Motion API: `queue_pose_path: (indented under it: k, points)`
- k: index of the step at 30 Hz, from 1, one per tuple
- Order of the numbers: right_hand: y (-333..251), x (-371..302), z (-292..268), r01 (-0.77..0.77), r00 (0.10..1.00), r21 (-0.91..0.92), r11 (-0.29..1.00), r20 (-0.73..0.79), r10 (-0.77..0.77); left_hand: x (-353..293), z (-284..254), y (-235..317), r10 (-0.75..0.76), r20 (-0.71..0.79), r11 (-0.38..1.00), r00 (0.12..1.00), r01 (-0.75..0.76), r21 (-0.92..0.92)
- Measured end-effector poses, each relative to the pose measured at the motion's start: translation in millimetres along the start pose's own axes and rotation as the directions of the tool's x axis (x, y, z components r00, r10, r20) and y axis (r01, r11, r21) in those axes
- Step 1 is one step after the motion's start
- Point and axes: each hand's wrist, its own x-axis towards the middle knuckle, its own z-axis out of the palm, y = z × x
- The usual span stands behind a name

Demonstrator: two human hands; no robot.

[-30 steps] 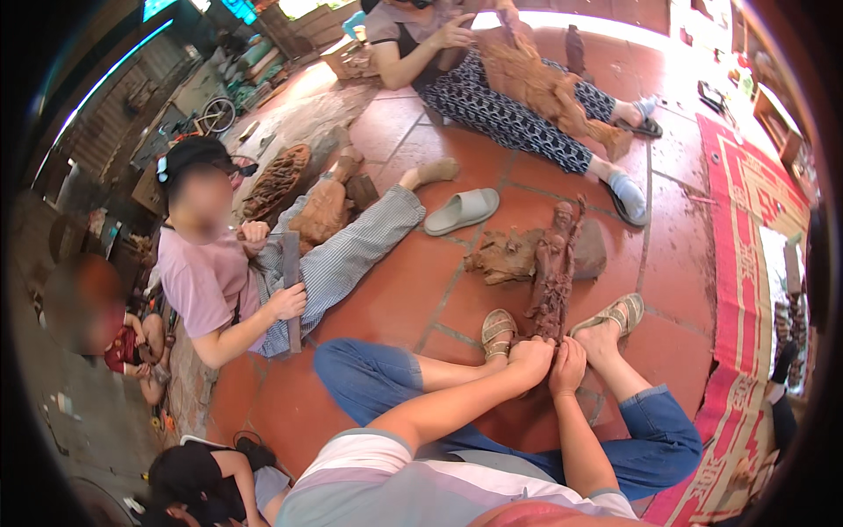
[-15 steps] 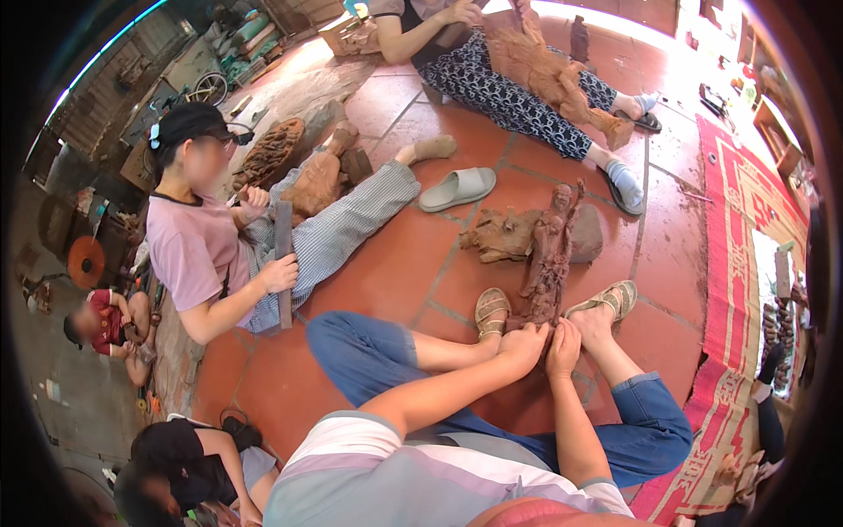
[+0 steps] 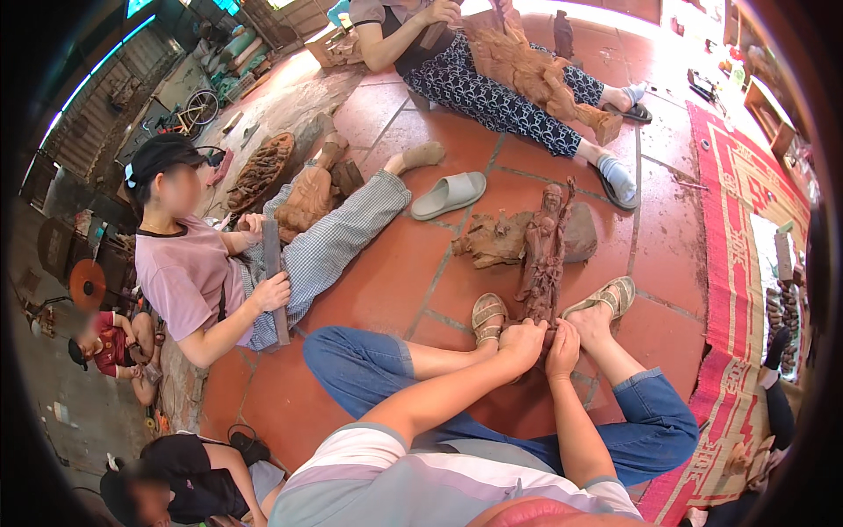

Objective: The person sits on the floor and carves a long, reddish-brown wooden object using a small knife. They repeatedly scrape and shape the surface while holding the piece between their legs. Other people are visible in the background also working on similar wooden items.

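Observation:
A dark reddish-brown carved wooden statue, a bearded figure with a staff, lies with its head away from me and its base between my feet. Its upper part rests against a rough piece of brown wood and a rounded block. My left hand is closed at the left side of the base. Close beside it, my right hand has its fingers curled in on the base from the right. The fingertips of both hands are partly hidden, and no separate tool can be made out.
Left of me, a seated person in a pink shirt holds a long flat bar over another carving. A person in patterned trousers works on a lighter carving ahead. A grey slipper and a red patterned mat lie on the tiles.
The view has shifted slightly. Both my hands stay at the statue's base, with little visible movement. The person in pink has raised their head a little.

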Motion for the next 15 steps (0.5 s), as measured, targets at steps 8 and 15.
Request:
queue_pose_path:
  k: [8, 15]
  points:
    - [2, -2, 4, 0.024, 1.000, -0.060, 0.998, -0.010, -0.024, -8, -1, -7, 0.012, -0.021, 0.999, 1.000, -0.013, -0.032]
    - [23, 0, 3, 0.092, 0.995, -0.038, 0.995, -0.026, -0.093, -8, -6, 3, -0.024, -0.010, 0.999, 1.000, 0.023, -0.040]
